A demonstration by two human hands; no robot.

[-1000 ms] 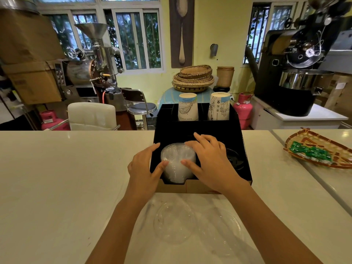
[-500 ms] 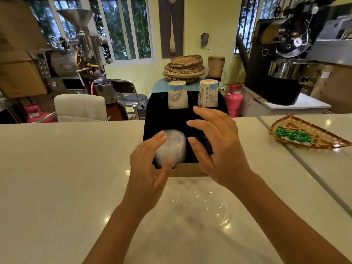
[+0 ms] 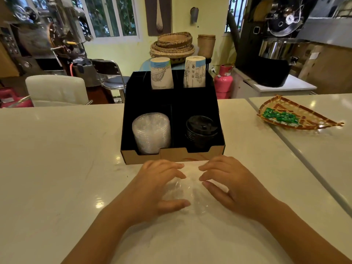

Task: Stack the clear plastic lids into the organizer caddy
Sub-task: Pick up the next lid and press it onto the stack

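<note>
A black organizer caddy (image 3: 220,119) with a cardboard front stands on the white counter. Its front left compartment holds a stack of clear plastic lids (image 3: 151,133); the front right one holds black lids (image 3: 201,130). Just in front of the caddy, loose clear lids (image 3: 187,195) lie on the counter. My left hand (image 3: 158,189) and my right hand (image 3: 231,184) rest on either side of these loose lids, fingers curved and touching them. The lids are faint and partly hidden by my fingers.
Two stacks of paper cups (image 3: 161,73) stand in the caddy's rear compartments. A woven tray with green packets (image 3: 297,116) lies on the counter at the right. A seam in the counter (image 3: 297,155) runs diagonally on the right. Chairs and machines stand beyond the counter.
Both hands left the clear lid stack in the caddy and came back toward me, down onto the loose lids on the counter.
</note>
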